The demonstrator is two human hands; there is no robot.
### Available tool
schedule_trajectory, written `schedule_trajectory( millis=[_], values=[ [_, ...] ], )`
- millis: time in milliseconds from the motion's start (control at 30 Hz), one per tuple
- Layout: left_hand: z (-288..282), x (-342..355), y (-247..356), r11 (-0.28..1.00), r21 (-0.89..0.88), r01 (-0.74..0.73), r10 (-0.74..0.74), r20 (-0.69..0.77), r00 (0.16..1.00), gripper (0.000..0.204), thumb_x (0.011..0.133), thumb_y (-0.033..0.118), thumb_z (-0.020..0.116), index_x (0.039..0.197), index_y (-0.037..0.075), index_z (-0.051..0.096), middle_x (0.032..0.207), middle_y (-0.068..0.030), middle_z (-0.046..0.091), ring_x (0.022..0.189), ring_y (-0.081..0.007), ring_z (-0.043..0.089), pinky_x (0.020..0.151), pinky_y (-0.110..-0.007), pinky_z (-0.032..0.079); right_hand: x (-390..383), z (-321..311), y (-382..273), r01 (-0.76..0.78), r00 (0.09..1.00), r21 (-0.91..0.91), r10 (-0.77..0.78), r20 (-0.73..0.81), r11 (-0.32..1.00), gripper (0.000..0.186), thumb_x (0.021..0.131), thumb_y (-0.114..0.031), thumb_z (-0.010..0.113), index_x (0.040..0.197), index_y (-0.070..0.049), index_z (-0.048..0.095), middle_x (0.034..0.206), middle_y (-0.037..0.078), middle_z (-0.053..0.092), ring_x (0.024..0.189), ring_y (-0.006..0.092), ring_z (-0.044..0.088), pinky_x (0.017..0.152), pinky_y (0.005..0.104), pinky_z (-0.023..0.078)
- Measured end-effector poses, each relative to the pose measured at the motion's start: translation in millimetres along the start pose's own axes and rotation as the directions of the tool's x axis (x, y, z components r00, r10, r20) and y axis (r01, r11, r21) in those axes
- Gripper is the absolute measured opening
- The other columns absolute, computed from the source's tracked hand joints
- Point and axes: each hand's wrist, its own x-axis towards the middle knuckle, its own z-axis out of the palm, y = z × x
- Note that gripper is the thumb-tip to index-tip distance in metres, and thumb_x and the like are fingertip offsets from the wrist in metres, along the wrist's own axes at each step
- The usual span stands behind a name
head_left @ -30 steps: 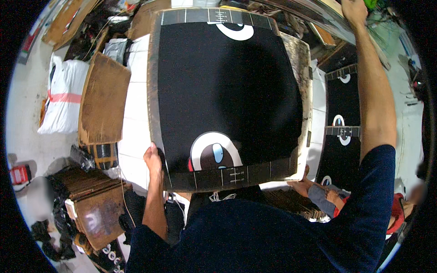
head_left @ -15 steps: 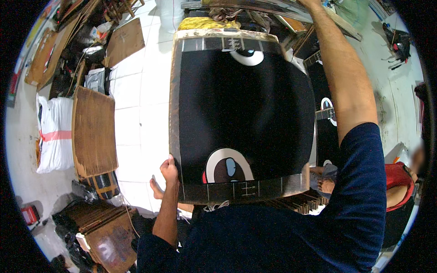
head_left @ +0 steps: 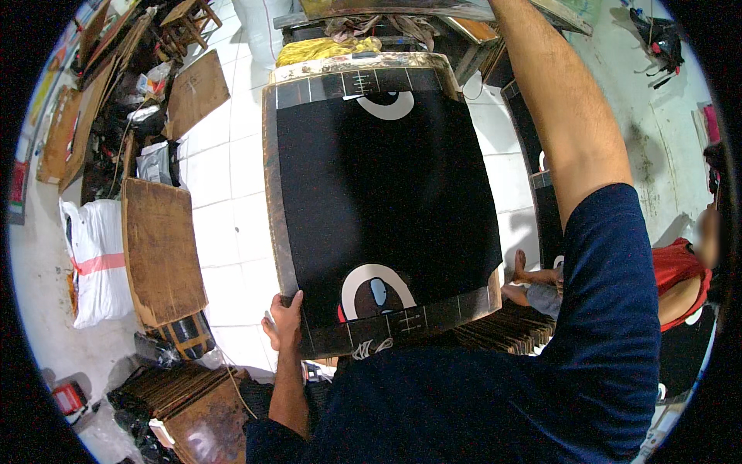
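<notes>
"One black panel [head_left: 386,193]: where?"
"Before me, long axis pointing away. My left hand [head_left: 284,321] grips its left edge, near corner. Right hand out of view; can't tell its state."

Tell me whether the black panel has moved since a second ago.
Yes: the black panel now appears farther right of the brown board beside the white sack, though head movement may contribute.

The black sheet [head_left: 379,193] looks like matt cloth, the brown board [head_left: 162,251] scuffed wood
</notes>
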Motion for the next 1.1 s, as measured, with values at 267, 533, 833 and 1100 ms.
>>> schedule_trajectory(
  millis=[267, 533, 833, 1100],
  values=[
    [6.3, 11.7, 14.1, 0.982, 0.150, 0.117, -0.109, -0.060, 0.992, 0.055, 0.085, 0.032, 0.084, 0.116, -0.009, 0.066, 0.104, -0.0242, 0.075, 0.095, -0.0351, 0.071, 0.088, -0.042, 0.053, 15.4, -4.4, -2.6, -0.022, 0.999, 0.030, 0.021, 0.036, 0.999, 0.036, 0.091, -0.029, 0.074, 0.123, -0.013, 0.069, 0.113, 0.019, 0.073, 0.112, 0.0399, 0.066, 0.097, 0.0514, 0.049],
    [20.4, 28.0, 41.0, 0.987, 0.136, 0.083, -0.047, -0.251, 0.967, 0.053, 0.079, 0.028, 0.090, 0.108, -0.008, 0.065, 0.097, -0.0178, 0.072, 0.089, -0.0274, 0.070, 0.082, -0.039, 0.055, 25.2, -8.3, -6.4, 0.005, 0.999, 0.060, -0.008, 0.036, 0.998, 0.034, 0.090, -0.028, 0.073, 0.121, -0.015, 0.068, 0.111, 0.017, 0.074, 0.109, 0.0387, 0.068, 0.094, 0.0513, 0.051],
    [16.7, 31.9, 47.2, 0.960, 0.160, 0.230, -0.190, -0.232, 0.954, 0.074, 0.076, 0.033, 0.090, 0.127, -0.008, 0.054, 0.115, -0.0262, 0.068, 0.105, -0.0373, 0.068, 0.098, -0.043, 0.051, 41.3, -2.1, -3.0, -0.049, 0.999, 0.021, 0.050, -0.015, 0.999, 0.044, 0.090, -0.031, 0.074, 0.130, -0.015, 0.067, 0.120, 0.019, 0.072, 0.115, 0.0388, 0.067, 0.099, 0.0502, 0.051],
    [25.6, 43.9, 31.1, 0.980, 0.072, 0.184, -0.161, -0.246, 0.956, 0.077, 0.066, 0.038, 0.098, 0.114, -0.010, 0.061, 0.106, -0.0195, 0.068, 0.097, -0.0266, 0.066, 0.086, -0.039, 0.055, 27.1, -3.4, -9.6, 0.027, 0.996, 0.016, -0.026, -0.084, 0.999, 0.038, 0.089, -0.026, 0.075, 0.126, -0.015, 0.070, 0.113, 0.018, 0.073, 0.111, 0.0401, 0.066, 0.097, 0.0499, 0.050]
  ],
)
